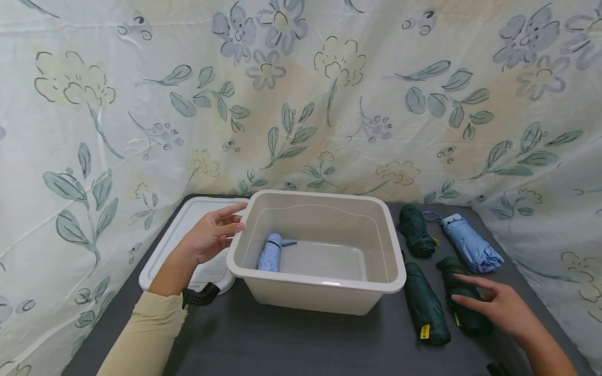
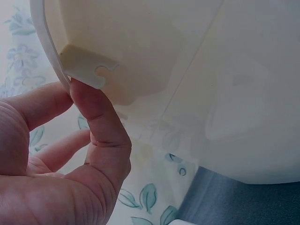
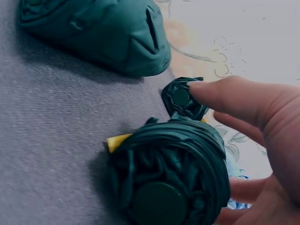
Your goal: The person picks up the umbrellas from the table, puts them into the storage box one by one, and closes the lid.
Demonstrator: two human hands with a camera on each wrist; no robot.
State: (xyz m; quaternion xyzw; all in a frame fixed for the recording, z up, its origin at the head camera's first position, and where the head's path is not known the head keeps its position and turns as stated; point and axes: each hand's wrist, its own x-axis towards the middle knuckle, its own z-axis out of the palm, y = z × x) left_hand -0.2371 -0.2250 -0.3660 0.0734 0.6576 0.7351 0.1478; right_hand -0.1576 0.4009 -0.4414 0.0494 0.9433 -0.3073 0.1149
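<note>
Three dark green folded umbrellas point(image 1: 472, 325) and a light blue one point(image 1: 472, 244) lie at the right of the head view, on the dark table point(image 1: 282, 342). Another blue umbrella point(image 1: 270, 256) rests inside the beige bin point(image 1: 312, 295) at the frame's centre, towards its left wall; neither wrist view shows that one. The left hand point(image 1: 213, 233), left of centre, pinches the bin's rim, above a white lid point(image 1: 171, 240). Only the left wrist view reveals a notched tab point(image 2: 91, 68) under the rim, at a bent fingertip. At lower right in the head view, the right hand point(image 1: 500, 308) extends its fingers over the nearest green umbrella, relaxed rather than gripping; I cannot tell whether they touch it. The right wrist view adds that umbrella's round end cap point(image 3: 160, 205) at bottom centre, with a yellow tag point(image 3: 118, 141) sticking out left.
</note>
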